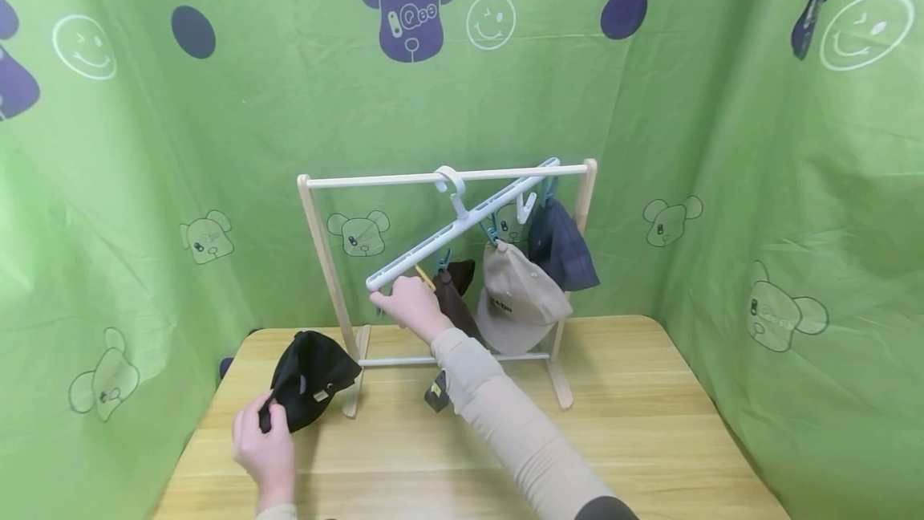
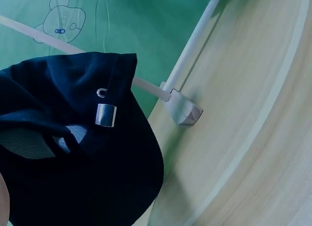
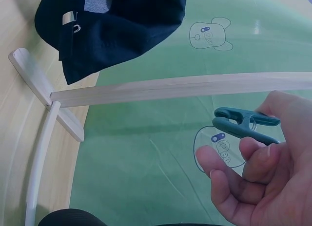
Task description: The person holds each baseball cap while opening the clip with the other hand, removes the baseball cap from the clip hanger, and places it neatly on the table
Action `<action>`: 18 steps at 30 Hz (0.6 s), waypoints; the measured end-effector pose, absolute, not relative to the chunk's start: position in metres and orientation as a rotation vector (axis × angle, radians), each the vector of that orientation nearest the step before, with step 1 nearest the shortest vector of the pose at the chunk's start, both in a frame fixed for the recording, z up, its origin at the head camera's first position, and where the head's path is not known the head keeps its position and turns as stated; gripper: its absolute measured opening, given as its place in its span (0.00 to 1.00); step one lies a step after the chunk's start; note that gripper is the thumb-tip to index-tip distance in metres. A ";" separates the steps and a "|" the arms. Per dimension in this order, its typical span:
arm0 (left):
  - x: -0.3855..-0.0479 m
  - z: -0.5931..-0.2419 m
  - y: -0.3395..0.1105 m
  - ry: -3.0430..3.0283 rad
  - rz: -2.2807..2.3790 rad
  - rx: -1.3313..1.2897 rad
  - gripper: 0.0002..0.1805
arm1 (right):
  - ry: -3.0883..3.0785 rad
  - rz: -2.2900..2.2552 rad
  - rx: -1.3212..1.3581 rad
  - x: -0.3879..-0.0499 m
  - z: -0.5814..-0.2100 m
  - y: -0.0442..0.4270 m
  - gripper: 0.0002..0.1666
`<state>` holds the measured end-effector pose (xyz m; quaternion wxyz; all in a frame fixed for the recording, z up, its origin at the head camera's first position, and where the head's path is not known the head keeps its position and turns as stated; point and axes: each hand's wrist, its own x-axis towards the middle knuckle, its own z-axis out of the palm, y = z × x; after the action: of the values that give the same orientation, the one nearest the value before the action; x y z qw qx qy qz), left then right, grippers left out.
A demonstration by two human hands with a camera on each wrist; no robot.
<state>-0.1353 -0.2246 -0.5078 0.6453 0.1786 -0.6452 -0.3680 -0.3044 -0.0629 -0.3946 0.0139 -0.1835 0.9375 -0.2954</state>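
Pinching a clip (image 3: pixel 246 131), the right hand (image 1: pixel 415 307) sits near blurred cap lettering (image 1: pixel 500 305).

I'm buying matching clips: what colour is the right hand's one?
The clip is teal, clearest in the right wrist view.

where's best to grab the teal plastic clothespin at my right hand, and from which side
Pinch the teal plastic clothespin by its two handle ends, the bare right hand coming from the person's side. Those ends flare apart while the opposite tips lie close together, pointing toward the pale wooden tabletop, so squeezing there should open it.
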 end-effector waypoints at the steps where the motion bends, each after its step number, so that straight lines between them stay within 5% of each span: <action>1: -0.136 -0.510 -0.226 -1.473 -0.834 0.411 0.11 | 2.918 -0.922 -0.570 -0.304 -0.395 -0.063 0.30; 18: -0.134 -0.548 -0.245 -1.576 -0.790 0.410 0.10 | 2.906 -0.936 -0.562 -0.306 -0.397 -0.063 0.29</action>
<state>-0.1342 -0.2447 -0.5480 0.6178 0.1784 -0.6846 -0.3432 -0.3059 -0.0634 -0.3972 0.0187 -0.1812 0.9360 -0.3013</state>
